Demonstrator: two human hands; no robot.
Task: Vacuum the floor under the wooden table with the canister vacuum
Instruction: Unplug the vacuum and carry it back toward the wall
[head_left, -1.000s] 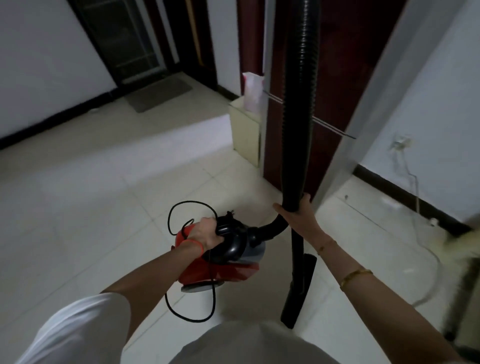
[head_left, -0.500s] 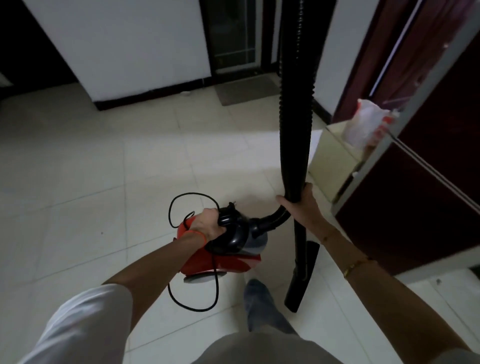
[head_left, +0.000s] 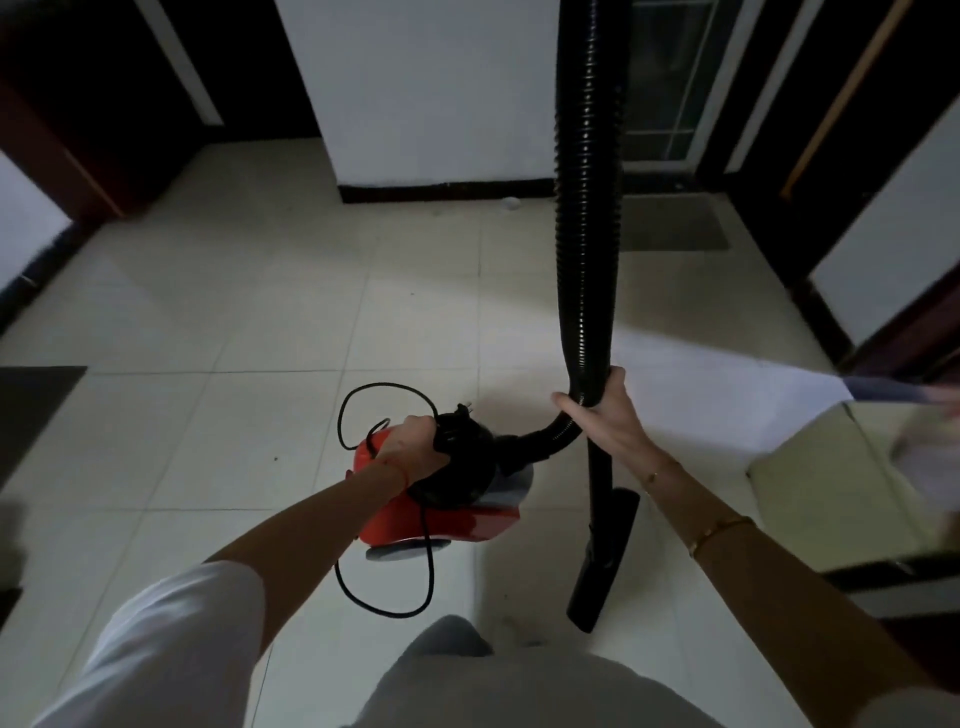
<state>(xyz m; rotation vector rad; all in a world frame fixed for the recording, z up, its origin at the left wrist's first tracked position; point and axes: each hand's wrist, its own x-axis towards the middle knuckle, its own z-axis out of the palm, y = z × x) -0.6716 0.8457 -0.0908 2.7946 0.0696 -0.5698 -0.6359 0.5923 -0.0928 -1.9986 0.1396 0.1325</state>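
Observation:
A red and black canister vacuum hangs above the pale tiled floor, carried by its black top handle in my left hand. Its black power cord dangles in loops around it. My right hand grips the lower end of the black ribbed hose, which rises out of the top of the view. Below that hand a rigid black tube ends in a narrow floor nozzle just above the tiles. No wooden table shows.
A white wall section with a dark skirting stands ahead, with dark doorways on both sides. A grey doormat lies at a glazed door behind the hose. A pale cabinet sits at the right, a dark mat at the left.
The view has swung left: the dark red door and pale cabinet have slid to the right edge, the white wall now stands ahead. Both hands keep the same grips on vacuum and hose.

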